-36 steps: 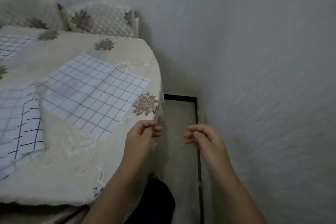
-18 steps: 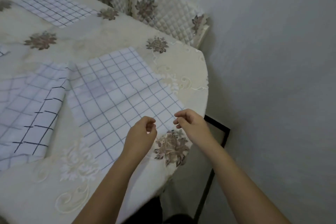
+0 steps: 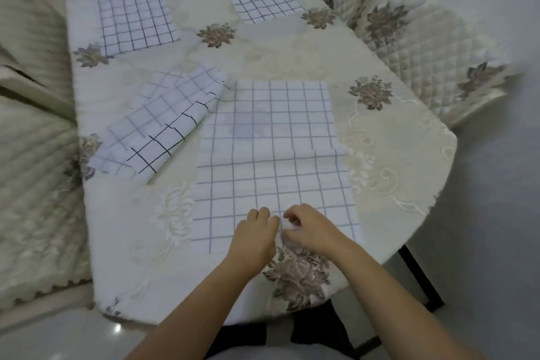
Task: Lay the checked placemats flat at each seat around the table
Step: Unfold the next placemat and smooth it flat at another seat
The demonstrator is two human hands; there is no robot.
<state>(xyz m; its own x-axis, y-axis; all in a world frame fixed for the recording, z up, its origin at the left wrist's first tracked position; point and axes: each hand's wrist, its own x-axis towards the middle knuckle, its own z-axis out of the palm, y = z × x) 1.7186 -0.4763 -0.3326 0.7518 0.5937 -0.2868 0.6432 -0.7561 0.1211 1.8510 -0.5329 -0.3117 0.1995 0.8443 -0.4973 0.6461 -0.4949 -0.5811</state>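
Floral tablecloth, near placemat flat, white, thin blue checks

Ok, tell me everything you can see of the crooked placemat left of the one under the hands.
The crooked placemat is a thin white sheet with a grid, pale over most of it, bold black along its folded-over right edge. It lies diagonally, partly doubled, on the tablecloth, its far corner meeting the near placemat. Nothing grips it.

Quilted chair covers stood at the upper right; another cover (same cream quilting) filled the left edge. Glossy floor showed at the lower left.
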